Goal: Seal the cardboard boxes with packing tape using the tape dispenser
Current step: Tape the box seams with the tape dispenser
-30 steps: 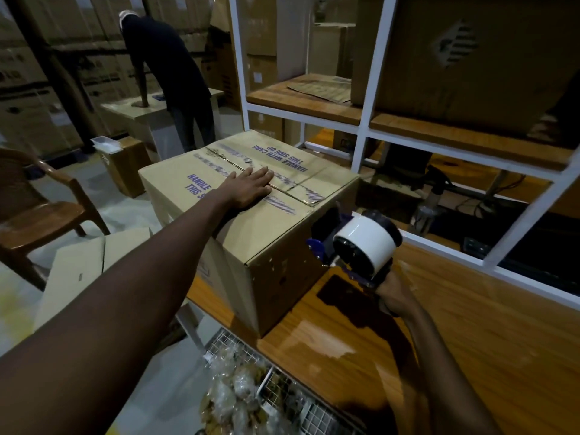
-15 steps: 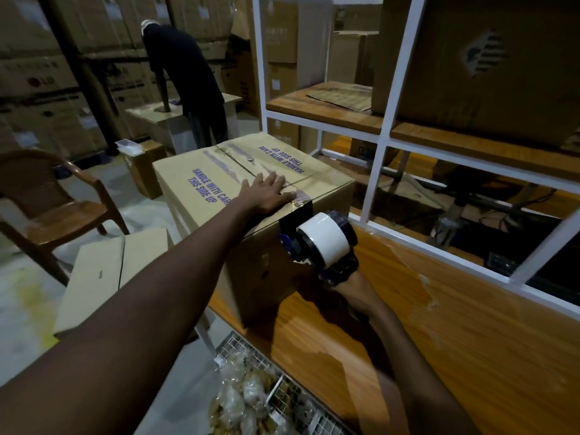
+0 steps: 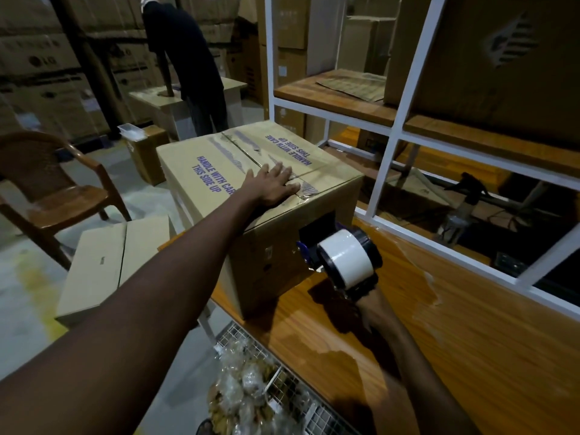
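Note:
A cardboard box (image 3: 201,161) printed "HANDLE WITH CARE THIS SIDE UP" stands on the wooden table (image 3: 455,334). My left hand (image 3: 273,186) presses flat on the top flaps near the centre seam, fingers straight. My right hand (image 3: 370,306) grips the handle of the tape dispenser (image 3: 342,259), whose white tape roll faces me. The dispenser's front end touches the box's near side, just below the top edge.
A white metal shelf frame (image 3: 392,136) with wooden shelves and boxes rises right behind the table. A wire basket (image 3: 282,387) of bagged items sits below the table edge. On the left stand a brown chair (image 3: 56,196) and flat cardboard (image 3: 116,265). A person (image 3: 188,64) bends over a far table.
The tape dispenser has moved forward from the table's open area to the box's near side. My left hand has stayed on the flaps, and the view has shifted closer.

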The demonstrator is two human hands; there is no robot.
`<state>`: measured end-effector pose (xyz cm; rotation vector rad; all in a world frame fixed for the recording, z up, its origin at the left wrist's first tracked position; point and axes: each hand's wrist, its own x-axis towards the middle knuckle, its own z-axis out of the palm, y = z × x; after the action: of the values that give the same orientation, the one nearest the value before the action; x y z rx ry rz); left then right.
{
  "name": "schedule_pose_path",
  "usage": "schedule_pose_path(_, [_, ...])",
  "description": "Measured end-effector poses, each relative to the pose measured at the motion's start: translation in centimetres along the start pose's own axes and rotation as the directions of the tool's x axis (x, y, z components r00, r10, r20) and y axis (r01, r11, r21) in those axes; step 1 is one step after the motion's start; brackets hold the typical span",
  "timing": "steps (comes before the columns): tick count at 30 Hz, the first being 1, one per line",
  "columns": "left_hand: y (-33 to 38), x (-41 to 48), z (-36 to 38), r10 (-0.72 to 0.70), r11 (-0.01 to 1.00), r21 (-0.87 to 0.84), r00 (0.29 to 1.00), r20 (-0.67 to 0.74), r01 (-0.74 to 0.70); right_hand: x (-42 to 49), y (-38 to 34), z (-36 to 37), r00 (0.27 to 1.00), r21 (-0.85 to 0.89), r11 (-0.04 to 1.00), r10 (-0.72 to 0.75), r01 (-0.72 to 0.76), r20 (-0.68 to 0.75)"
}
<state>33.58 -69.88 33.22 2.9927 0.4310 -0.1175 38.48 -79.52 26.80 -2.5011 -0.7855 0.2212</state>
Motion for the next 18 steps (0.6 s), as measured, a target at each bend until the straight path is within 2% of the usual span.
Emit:
schedule_pose_path(1, [0.0, 0.0, -0.1, 0.002, 1.000, 0.003, 1.000, -0.006, -0.002, 0.3, -4.1, 0.7, 0.995, -0.068, 0.996, 0.065, -0.060, 0.074])
schedule_pose_path(2, [-0.1, 0.1, -0.1, 0.003, 1.000, 0.008, 1.000, -0.011, -0.003, 0.2, -7.7, 0.0, 0.986, -0.088, 0.984, 0.161, -0.157, 0.040])
schedule_pose_path(3, [-0.1, 0.1, -0.1, 0.002, 1.000, 0.010, 1.000, -0.008, -0.002, -0.5, -10.1, -1.3, 0.982, -0.102, 0.977, 0.190, -0.189, 0.004])
schedule_pose_path(5, [0.0, 0.1, 0.0, 0.002, 1.000, 0.013, 1.000, -0.004, -0.002, -0.6, -10.8, -1.6, 0.955, -0.159, 0.942, 0.290, -0.296, -0.066])
schedule_pose_path(7, [0.1, 0.0, 0.0, -0.003, 1.000, 0.014, 1.000, -0.014, 0.003, -0.5, -9.6, -1.4, 0.950, -0.115, 0.944, 0.304, -0.310, -0.066])
schedule_pose_path(9, [0.0, 0.0, 0.0, -0.013, 1.000, 0.013, 1.000, -0.018, 0.013, -0.5, -10.4, -1.8, 0.967, -0.081, 0.964, 0.251, -0.254, -0.044])
schedule_pose_path(11, [0.2, 0.0, 0.1, -0.015, 1.000, 0.017, 1.000, -0.020, 0.016, -1.1, -9.0, -0.3, 0.978, -0.002, 1.000, 0.010, -0.010, 0.208])
schedule_pose_path(13, [0.3, 0.1, 0.2, -0.013, 1.000, 0.018, 1.000, -0.022, 0.014, -2.9, -5.3, -0.9, 0.974, 0.066, 0.996, -0.067, 0.053, 0.216])
schedule_pose_path(15, [0.4, 0.2, 0.2, -0.017, 1.000, 0.025, 1.000, -0.022, 0.017, -9.3, 0.4, -3.3, 0.991, 0.117, 0.992, 0.032, -0.048, 0.133])
schedule_pose_path(17, [0.6, 0.3, 0.2, -0.012, 0.999, 0.034, 1.000, -0.015, 0.013, -15.4, 7.6, -4.5, 0.933, 0.362, 0.881, 0.200, -0.305, 0.299])
schedule_pose_path(18, [0.7, 0.4, 0.3, -0.010, 0.999, 0.038, 1.000, -0.014, 0.011, -17.1, 10.6, -4.8, 0.901, 0.361, 0.856, 0.235, -0.369, 0.365])
